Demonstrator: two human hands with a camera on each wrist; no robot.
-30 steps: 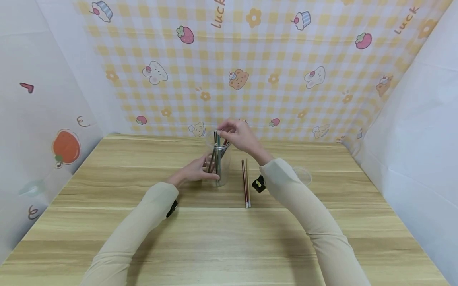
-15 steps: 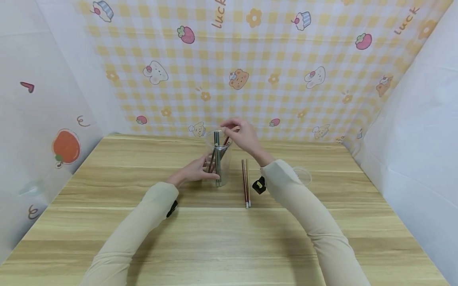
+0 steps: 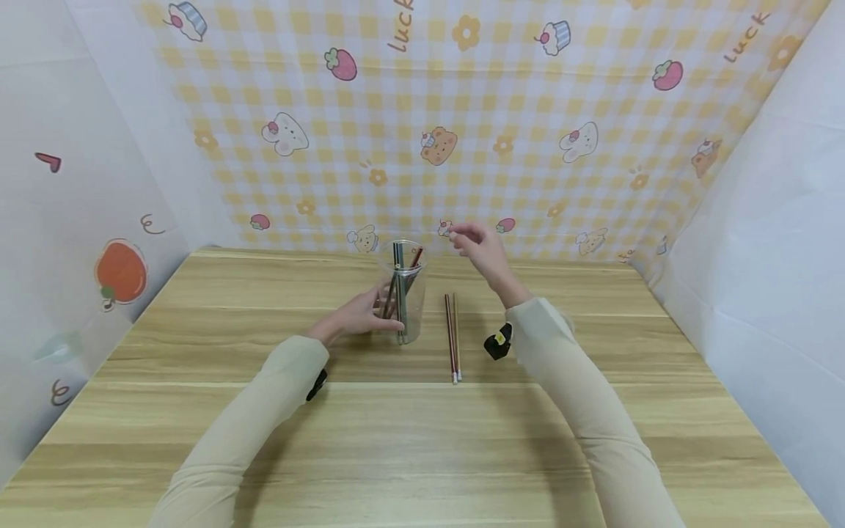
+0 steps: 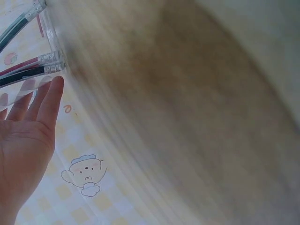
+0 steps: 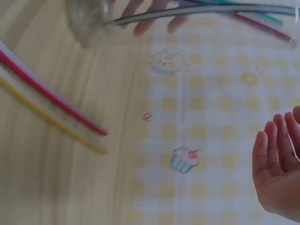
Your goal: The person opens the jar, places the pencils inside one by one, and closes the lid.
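Note:
My left hand holds a tall clear plastic cup upright on the table, thumb across the front and fingers behind it. Several slim pen-like sticks in dark, teal and red tones stand leaning inside; the left wrist view shows clear ends on them. To the right of the cup, above the table, my right hand hovers with loosely bent fingers and holds nothing. In the right wrist view its fingers face the cloth. A red stick and a yellowish stick lie side by side below it.
A light wood-grain table spreads under both arms. Behind it rises a yellow checked cloth with cartoon prints, and white sheets close off the sides. A black device sits at the right wrist.
My right hand has drawn away from the cup's mouth to the right, leaving the red stick leaning in the cup. A clear round thing on the right is now hidden by the sleeve.

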